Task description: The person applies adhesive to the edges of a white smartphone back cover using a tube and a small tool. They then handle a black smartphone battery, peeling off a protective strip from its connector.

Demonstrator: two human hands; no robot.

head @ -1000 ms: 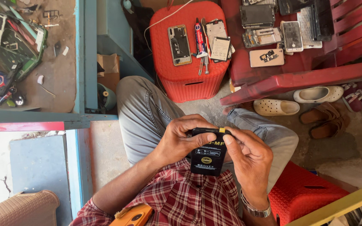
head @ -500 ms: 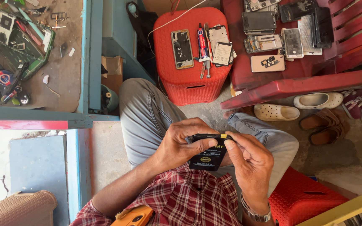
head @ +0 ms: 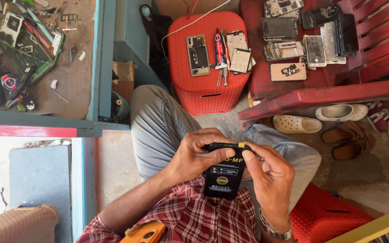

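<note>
Both hands grip one black phone battery [head: 223,173] over the lap — left hand [head: 197,153] curled round its left edge, right hand [head: 269,173] pinching the top right corner. Beyond the knuckles stands a red stool [head: 205,96], with bare floor [head: 113,166] left of the left hand.

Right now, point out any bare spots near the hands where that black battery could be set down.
The red woven plastic stool has bare top at its left edge, beside the opened phone frame. Grey concrete floor, left of the knee, is free. The red plastic bench is crowded with phone parts, and the brown workbench is cluttered at its left.
</note>
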